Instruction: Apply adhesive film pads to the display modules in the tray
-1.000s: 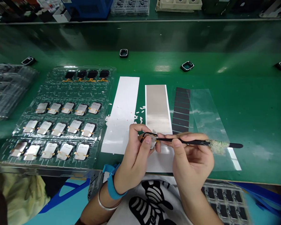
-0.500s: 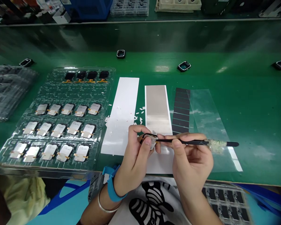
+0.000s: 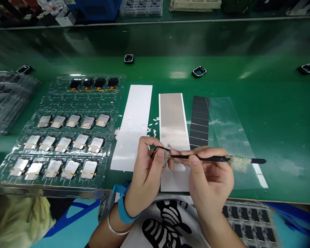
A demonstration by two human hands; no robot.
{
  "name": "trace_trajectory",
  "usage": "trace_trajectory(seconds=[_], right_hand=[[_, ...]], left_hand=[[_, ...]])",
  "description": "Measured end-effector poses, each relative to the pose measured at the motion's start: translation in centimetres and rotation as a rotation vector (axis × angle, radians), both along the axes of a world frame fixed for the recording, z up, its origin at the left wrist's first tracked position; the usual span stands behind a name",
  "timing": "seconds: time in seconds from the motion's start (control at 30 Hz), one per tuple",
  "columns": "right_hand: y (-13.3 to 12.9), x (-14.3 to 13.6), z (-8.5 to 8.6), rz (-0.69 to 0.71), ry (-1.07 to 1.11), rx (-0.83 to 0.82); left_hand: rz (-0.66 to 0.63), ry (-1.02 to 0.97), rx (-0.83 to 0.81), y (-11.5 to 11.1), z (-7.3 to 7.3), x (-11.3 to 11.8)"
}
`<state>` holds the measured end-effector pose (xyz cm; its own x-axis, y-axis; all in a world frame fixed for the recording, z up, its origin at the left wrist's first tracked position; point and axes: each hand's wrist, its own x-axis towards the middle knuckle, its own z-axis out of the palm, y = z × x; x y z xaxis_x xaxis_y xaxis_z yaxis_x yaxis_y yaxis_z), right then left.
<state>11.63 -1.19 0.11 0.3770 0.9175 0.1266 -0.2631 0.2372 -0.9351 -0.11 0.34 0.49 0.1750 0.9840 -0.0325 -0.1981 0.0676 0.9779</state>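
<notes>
My left hand [image 3: 150, 168] grips a small display module [image 3: 166, 159] with a dark rim and a silvery back, tilted between thumb and fingers. In my right hand [image 3: 212, 172] is a pair of black tweezers [image 3: 214, 158], held almost level, with pale tape wrapped near its rear end. The tweezers' tip meets the module's edge beside my left thumb; the exact contact is too small to make out. Below the hands lies a white-edged strip of grey-beige sheet [image 3: 172, 117]. A plain white strip [image 3: 134, 127] is to its left, with small white scraps around it.
A clear tray [image 3: 59, 102] at left carries rows of silver-backed modules and several black ones. Stacked trays [image 3: 7, 103] stand farther left. Black adhesive pieces [image 3: 200, 120] and clear film [image 3: 229, 131] lie right. Watch-like frames [image 3: 199, 71] sit along the back.
Both hands have shifted slightly, with the left thumb and module tilting a little differently. The tweezers remain at the module's edge. The whole view has moved slightly.
</notes>
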Motion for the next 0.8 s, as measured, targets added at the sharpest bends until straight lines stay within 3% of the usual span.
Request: trace_trajectory(seconds=[0.5, 0.7, 0.8], right_hand=[[-0.3, 0.3, -0.4, -0.003, 0.095, 0.038], [-0.1, 3.0, 0.2, -0.276, -0.194, -0.056], [-0.5, 5.3, 0.2, -0.283, -0.309, -0.155]], left_hand=[[0.013, 0.084, -0.006, 0.1, 0.1, -0.1], [-0.073, 0.101, -0.044, -0.3, -0.1, -0.3], [-0.110, 0.152, -0.010, -0.5, -0.4, -0.3]])
